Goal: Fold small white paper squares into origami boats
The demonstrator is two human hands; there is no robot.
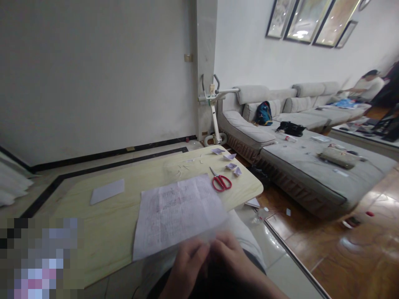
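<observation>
My left hand (189, 259) and my right hand (227, 250) are close together at the table's near edge, above my lap. Fingers on both are curled in and blurred by motion. Whatever they may pinch is hidden or smeared. Just beyond them lies a large creased printed sheet of paper (177, 211), its near edge close to my fingertips. Red-handled scissors (221, 182) rest to the right of the sheet, blades partly apart. Behind the scissors are several small folded paper pieces (230, 157). Thin paper strips (183, 167) lie past the sheet.
A folded white paper (107, 191) lies on the left of the pale wooden table (93, 249). At right stands a grey sofa (299, 162) with bags on it. A person (369, 87) sits at its far end. A clear plastic bottle (261, 214) is on the floor.
</observation>
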